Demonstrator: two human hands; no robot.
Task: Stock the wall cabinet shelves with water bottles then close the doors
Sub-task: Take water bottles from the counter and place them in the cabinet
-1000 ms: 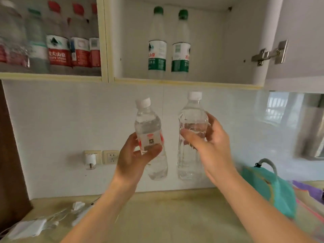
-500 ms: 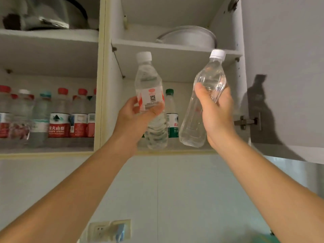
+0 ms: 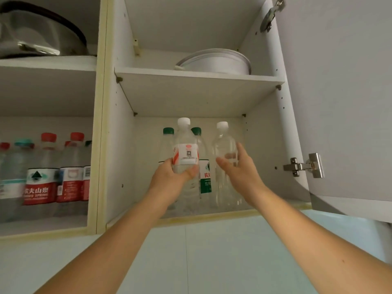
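Evidently full and weighty, the labelled bottle on the lower shelf sits gripped mid-body in the left hand; the right hand, fingers loosened, flanks the slick clear bottle.

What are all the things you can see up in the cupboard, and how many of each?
labelled bottle: one, clear with white cap, lower right shelf, in the left hand
plain bottle: one, clear with white cap, lower right shelf
green-capped bottles: two, green and white labels, behind those two
left-compartment bottles: several, mostly red caps and labels, too blurred to count
white pot: one, upper right shelf
metal pot: one, silvery, upper left shelf
cabinet door: one, white, open at right
hinges: two, metal
left hand: grips the labelled bottle
right hand: fingers spread around the plain bottle
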